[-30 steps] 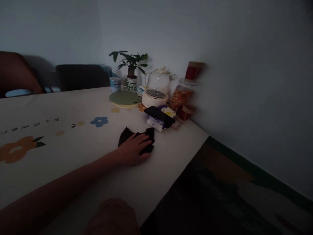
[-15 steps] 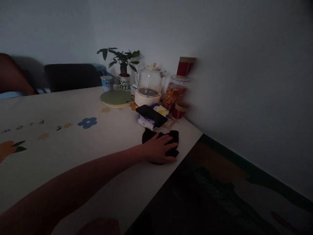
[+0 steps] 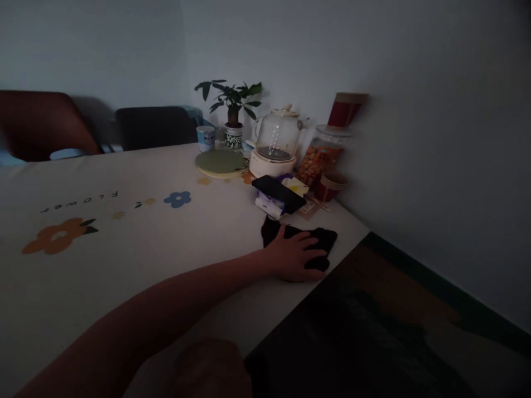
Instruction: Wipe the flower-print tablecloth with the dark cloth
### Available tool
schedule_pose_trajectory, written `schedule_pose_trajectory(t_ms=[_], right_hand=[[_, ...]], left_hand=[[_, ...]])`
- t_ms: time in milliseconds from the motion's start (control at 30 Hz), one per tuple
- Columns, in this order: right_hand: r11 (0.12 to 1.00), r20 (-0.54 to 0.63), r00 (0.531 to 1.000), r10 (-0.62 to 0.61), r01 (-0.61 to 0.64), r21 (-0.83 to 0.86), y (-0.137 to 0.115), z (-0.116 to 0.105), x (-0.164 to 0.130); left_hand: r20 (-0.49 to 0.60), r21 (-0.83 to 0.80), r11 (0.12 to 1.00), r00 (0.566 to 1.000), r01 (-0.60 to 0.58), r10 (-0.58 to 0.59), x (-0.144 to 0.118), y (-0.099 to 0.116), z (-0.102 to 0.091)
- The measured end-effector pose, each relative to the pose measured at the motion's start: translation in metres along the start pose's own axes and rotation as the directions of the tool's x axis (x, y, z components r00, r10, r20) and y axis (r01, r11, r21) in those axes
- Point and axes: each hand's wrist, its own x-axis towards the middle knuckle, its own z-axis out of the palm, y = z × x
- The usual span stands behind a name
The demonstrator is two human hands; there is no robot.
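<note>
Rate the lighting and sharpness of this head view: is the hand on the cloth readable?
Head view: dim and underexposed, soft throughout. The left hand lies flat on the dark cloth, outline readable, fingers murky. The red canister at the back is smeared; the floor at right is near black.

cloth (image 3: 319,239): 1 | kettle (image 3: 277,141): 1 | potted plant (image 3: 233,110): 1 | phone (image 3: 279,194): 1 | jar (image 3: 321,156): 1

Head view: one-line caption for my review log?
Left hand pressed flat on a black cloth at the table edge, beside a phone.
</note>
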Motion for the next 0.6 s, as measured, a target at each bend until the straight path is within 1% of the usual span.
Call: schedule_pose_trajectory(t_ms=[100, 200, 267, 367, 433, 500, 533, 600], right_hand=[[0.996, -0.083, 0.995, -0.054, 0.060, 0.065, 0.003, -0.002, 0.002], [0.985, -0.226, 0.970, -0.095, 0.124, 0.119, 0.000, -0.002, 0.010], [0.981, -0.292, 0.953, -0.081, 0.128, 0.147, -0.008, -0.003, 0.018], [0.985, -0.329, 0.944, -0.029, 0.083, 0.150, -0.024, -0.007, 0.029], [0.991, -0.313, 0.949, -0.024, 0.063, 0.115, -0.032, -0.011, 0.035], [0.994, -0.253, 0.966, -0.044, 0.067, 0.086, -0.035, -0.014, 0.038], [0.995, -0.222, 0.973, -0.059, 0.076, 0.069, -0.036, -0.015, 0.038], [0.996, -0.190, 0.978, -0.082, 0.089, 0.030, -0.035, -0.016, 0.038]], left_hand=[[-0.035, -0.004, 1.000, 0.999, -0.014, 0.014, -0.040, 0.001, 0.003], [-0.068, 0.005, 1.000, 0.998, 0.006, -0.006, -0.083, -0.005, 0.003], [-0.071, 0.015, 0.998, 0.996, 0.062, -0.060, -0.108, -0.015, -0.001], [-0.058, 0.041, 0.976, 0.975, 0.216, -0.213, -0.141, -0.037, -0.010], [-0.067, 0.071, 0.940, 0.942, 0.334, -0.329, -0.159, -0.057, -0.018], [-0.110, 0.100, 0.883, 0.887, 0.459, -0.449, -0.179, -0.081, -0.026], [-0.140, 0.110, 0.843, 0.848, 0.526, -0.511, -0.189, -0.093, -0.030], [-0.201, 0.111, 0.739, 0.744, 0.664, -0.638, -0.214, -0.119, -0.039]])
